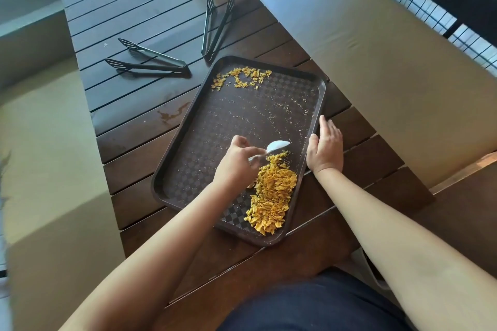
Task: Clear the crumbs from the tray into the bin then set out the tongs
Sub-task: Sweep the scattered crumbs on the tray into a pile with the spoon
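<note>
1. I'm on the first step, clearing crumbs. The brown tray (pixel 188 126) lies at an angle on the slatted wooden table (pixel 129 8), and none of it has gone to a bin yet; I can't see a bin anywhere in this view.
2. My left hand (pixel 236 161) has its fingers curled round the handle of a white plastic spoon (pixel 277 146), bowl pointing toward the tray's right rim, just above the big heap of yellow crumbs (pixel 271 196) at the near right corner.
3. My right hand (pixel 326 146) lies flat with straight fingers along the tray's right edge, steadying it and gripping nothing.
4. A smaller scatter of crumbs (pixel 242 76) sits at the far end of the tray, well apart from the main heap, with fine dust between.
5. Next move, as I judge it: reach the spoon to that far scatter and draw it down into the heap, then lift or tip the tray toward wherever the bin is.
6. Two pairs of black tongs (pixel 150 59) (pixel 217 24) lie on the table beyond the tray, untouched; setting them out comes later.
</note>
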Demonstrator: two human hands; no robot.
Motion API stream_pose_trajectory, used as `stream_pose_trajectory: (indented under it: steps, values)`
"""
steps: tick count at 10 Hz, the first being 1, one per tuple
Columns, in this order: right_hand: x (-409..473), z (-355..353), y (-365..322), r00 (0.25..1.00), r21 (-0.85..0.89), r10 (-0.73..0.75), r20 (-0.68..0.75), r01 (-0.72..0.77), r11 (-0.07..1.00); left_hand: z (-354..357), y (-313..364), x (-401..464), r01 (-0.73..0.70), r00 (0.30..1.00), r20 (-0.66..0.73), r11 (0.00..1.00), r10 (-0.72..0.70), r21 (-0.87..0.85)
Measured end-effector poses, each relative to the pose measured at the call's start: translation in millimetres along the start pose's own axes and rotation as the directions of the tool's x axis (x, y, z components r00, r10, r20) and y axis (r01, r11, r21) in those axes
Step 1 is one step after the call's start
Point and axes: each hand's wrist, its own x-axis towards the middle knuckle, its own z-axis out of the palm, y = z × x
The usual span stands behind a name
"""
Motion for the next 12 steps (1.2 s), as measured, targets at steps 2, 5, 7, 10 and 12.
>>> stream_pose_trajectory:
  steps: [2,5,7,10,12]
  values:
    - [0.1,0.7,-0.3,1.000,0.005,0.000,-0.009,0.000,1.000,-0.9,-5.3,-2.1,-0.017,0.993,0.120,0.999,0.011,0.050]
    - [0.2,0.3,-0.5,1.000,0.004,0.002,-0.007,-0.002,1.000,-3.7,-9.9,-2.2,-0.001,0.997,0.080,0.999,0.005,-0.040]
    - [-0.1,-0.2,-1.5,1.000,0.014,0.009,-0.001,-0.009,1.000,3.3,1.7,3.3,-0.059,0.994,0.095,0.995,0.051,0.085]
    - [0.9,-0.1,1.9,0.999,0.093,0.054,-0.011,-0.052,0.994,-9.3,-7.2,-3.0,0.019,0.998,0.069,0.996,-0.012,-0.090]
    - [14.6,-4.2,-5.3,0.997,-0.098,0.039,-0.065,-0.045,0.994,-30.2,-18.2,26.4,0.280,0.946,-0.073,0.910,-0.316,-0.305]
